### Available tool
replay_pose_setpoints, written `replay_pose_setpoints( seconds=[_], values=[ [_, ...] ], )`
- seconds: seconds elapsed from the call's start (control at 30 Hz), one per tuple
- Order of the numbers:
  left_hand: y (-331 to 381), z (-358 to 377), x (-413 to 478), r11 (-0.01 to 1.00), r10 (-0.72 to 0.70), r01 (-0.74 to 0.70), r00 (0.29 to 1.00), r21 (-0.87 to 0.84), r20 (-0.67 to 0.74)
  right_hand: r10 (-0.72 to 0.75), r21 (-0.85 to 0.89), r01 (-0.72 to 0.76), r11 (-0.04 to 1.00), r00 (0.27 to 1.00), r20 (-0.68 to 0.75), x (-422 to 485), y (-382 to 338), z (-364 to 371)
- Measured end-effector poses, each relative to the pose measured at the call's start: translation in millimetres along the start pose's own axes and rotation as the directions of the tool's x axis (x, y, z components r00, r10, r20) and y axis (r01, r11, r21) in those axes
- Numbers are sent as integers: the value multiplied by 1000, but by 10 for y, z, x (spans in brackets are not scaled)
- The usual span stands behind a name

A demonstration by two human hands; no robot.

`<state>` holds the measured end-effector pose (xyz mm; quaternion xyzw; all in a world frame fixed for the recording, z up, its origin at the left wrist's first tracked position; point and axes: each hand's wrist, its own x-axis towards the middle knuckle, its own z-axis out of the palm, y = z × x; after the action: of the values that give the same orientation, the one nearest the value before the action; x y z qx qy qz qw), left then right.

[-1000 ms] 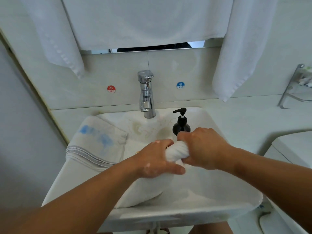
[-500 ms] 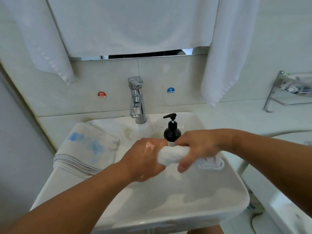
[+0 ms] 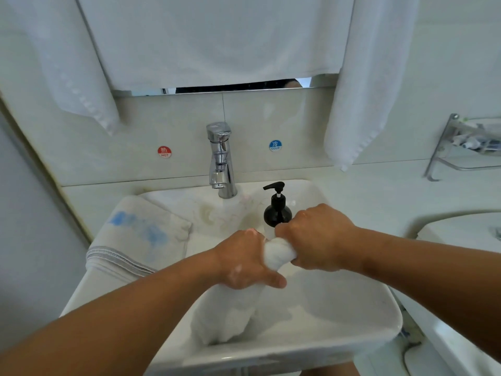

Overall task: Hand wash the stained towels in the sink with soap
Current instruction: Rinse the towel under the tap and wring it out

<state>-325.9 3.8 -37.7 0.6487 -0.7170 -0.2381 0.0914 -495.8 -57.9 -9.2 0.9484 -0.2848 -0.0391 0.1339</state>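
A wet white towel [image 3: 276, 255] is bunched between both hands above the white sink [image 3: 339, 329]. My left hand [image 3: 245, 263] grips its lower part, and its long loose end [image 3: 227, 313] hangs down into the basin. My right hand [image 3: 315, 237] grips the upper end, fingers curled round it. A second folded towel with blue stains [image 3: 138, 237] lies on the sink's left rim. A black soap pump bottle [image 3: 277, 208] stands at the back of the basin, just behind my right hand.
A chrome tap [image 3: 221, 161] stands at the sink's back, with hot and cold stickers on the tiled wall. White towels [image 3: 360, 85] hang above. A metal wall rack [image 3: 466, 147] is at the right, a toilet [image 3: 461, 240] below it.
The towel was held level between the hands half a second ago; now the left hand is lower and the towel's free end hangs down into the basin again.
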Motion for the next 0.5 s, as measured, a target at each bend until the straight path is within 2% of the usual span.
replay_pose_setpoints(
  seconds=[0.1, 0.17, 0.37, 0.43, 0.5],
  values=[
    [16, 113, -43, 974, -66, 54, 996, -221, -51, -48, -6, 47, 999, 986, -162, 19, 26, 131],
    [12, 168, -80, 925, -116, 87, 992, -369, -56, -97, -67, 80, 995, 949, -300, 54, 46, 230],
    [50, 228, -168, 707, -180, 166, 982, -687, 53, -115, -32, 113, 993, 888, -445, 104, 63, 350],
    [52, 230, -174, 643, -161, 173, 983, -746, 89, -108, -31, 106, 994, 882, -459, 105, 66, 347],
    [64, 191, -182, 631, -120, 165, 986, -758, 115, -103, -24, 105, 994, 868, -485, 90, 72, 373]
  ],
)
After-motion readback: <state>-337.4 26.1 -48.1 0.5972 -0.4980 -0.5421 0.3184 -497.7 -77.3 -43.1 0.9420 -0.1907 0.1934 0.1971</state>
